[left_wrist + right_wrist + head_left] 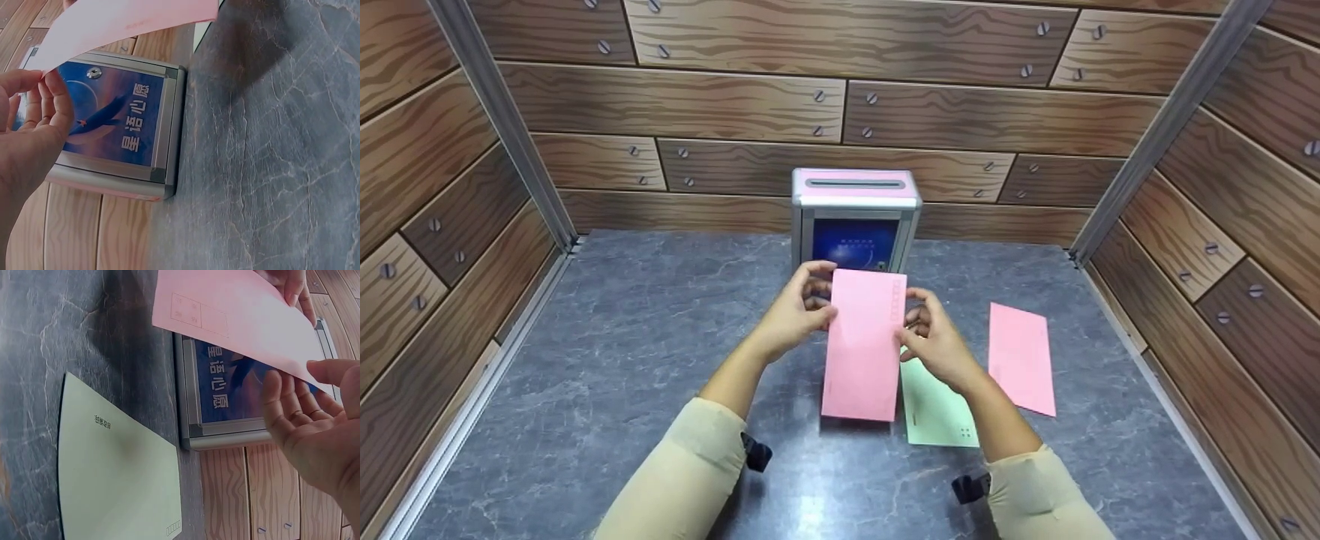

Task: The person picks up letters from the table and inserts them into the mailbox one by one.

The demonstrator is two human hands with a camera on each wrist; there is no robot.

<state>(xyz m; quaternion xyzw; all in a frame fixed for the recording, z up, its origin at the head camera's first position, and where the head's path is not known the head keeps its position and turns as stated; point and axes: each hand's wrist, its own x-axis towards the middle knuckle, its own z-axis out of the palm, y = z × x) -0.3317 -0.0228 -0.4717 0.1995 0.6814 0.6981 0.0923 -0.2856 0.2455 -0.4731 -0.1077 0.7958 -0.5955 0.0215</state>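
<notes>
A pink envelope (864,351) is held upright above the grey table, lengthwise in the head view. My left hand (796,313) pinches its left edge between thumb and fingers. At the opposite edge, my right hand (939,339) grips it with the thumb in front and the fingers behind. Directly beyond stands a silver-framed box (855,240) with a slot (855,184) in its pink top. The box's blue front panel (107,112) shows a whale picture and a small lock (94,72). The envelope covers the box's lower front in the head view.
A green envelope (936,405) lies on the table (660,375), partly behind my right forearm. Farther right lies another pink envelope (1021,360). Wood-patterned walls (735,112) enclose the back and both sides, with metal posts (1140,127) at the corners.
</notes>
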